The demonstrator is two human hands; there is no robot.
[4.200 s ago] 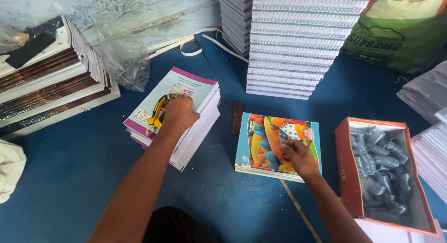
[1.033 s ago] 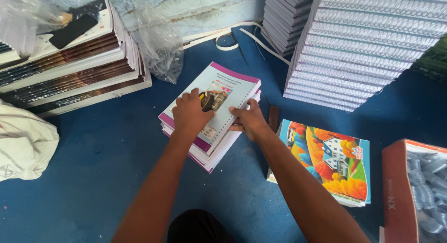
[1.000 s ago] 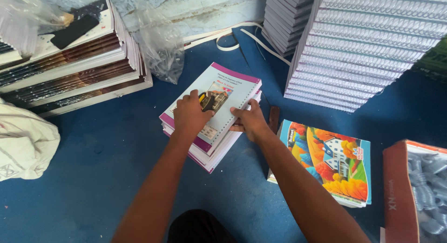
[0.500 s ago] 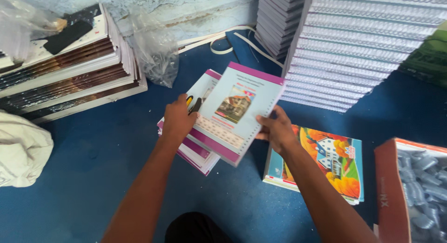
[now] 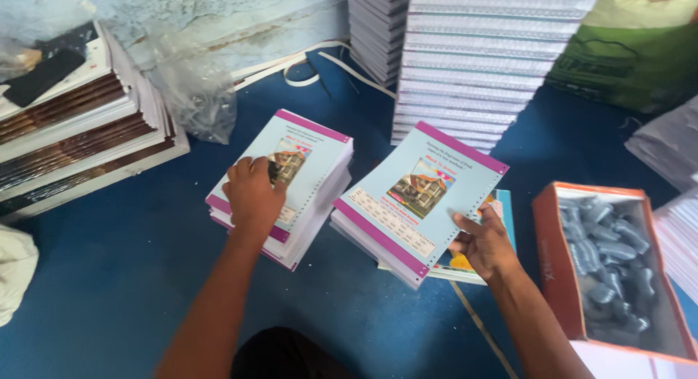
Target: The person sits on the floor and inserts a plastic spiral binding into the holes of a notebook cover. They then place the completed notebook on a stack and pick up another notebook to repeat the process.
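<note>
My right hand grips the near right corner of a punched booklet block with a pale blue cover, purple bands and a house picture, held over a colourful cover sheet on the blue floor. My left hand rests flat on the stack of matching booklets to the left, fingers curled on its cover.
An orange box of grey binding coils stands at the right. A tall stack of bound white books rises behind, with a green sack beside it. Brown-edged book stacks and a crumpled clear plastic bag lie at the left.
My right hand has lifted a block of booklets off the left stack and carried it right, over the colourful cover. My left hand stays on the stack.
</note>
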